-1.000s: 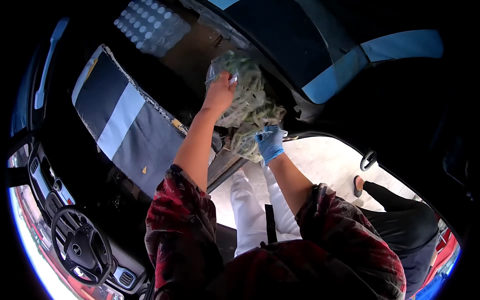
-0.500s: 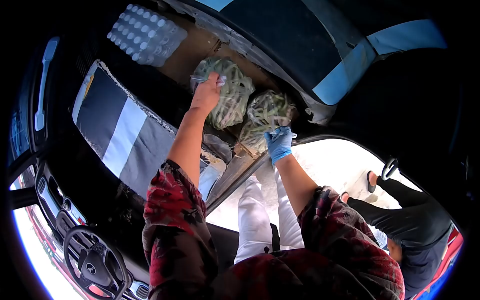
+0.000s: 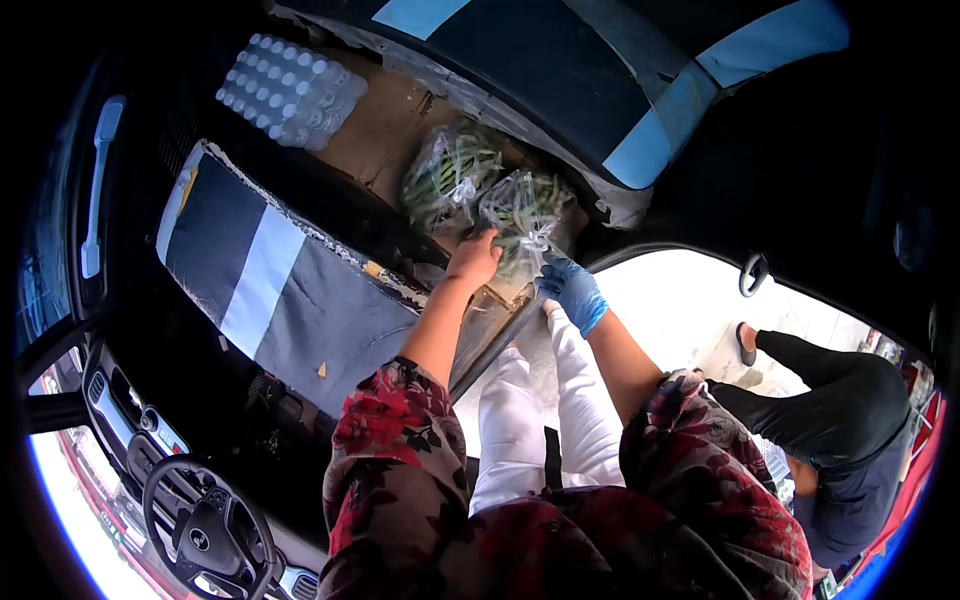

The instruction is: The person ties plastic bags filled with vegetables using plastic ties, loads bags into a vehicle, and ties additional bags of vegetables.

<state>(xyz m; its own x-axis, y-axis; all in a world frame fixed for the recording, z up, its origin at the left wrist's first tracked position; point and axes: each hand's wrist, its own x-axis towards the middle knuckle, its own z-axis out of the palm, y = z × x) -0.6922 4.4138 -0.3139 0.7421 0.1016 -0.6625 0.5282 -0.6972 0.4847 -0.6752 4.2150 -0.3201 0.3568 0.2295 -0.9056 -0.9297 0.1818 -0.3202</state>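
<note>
Two clear plastic bags of long green vegetables, perhaps beans, lie side by side on the vehicle floor. The left bag [image 3: 440, 185] sits farther in, its top twisted into a pale knot. Nearer to me is the right bag [image 3: 522, 205], also with a white knotted top. My bare left hand [image 3: 474, 260] rests at the near left side of the right bag, fingers loosely extended and partly hidden against it. My right hand [image 3: 572, 290], in a blue glove, is just below that bag's knot with its fingers apart.
A shrink-wrapped pack of bottles [image 3: 290, 92] stands on brown cardboard [image 3: 375, 130] farther in. Dark seats with light blue bands [image 3: 262, 275] flank the floor space. A door frame edge runs below my hands. Another person [image 3: 830, 410] is outside at the right.
My left hand has left the left bag and moved to the right bag. The left bag now sits lower beside it. My right hand has come off the right bag's top.
</note>
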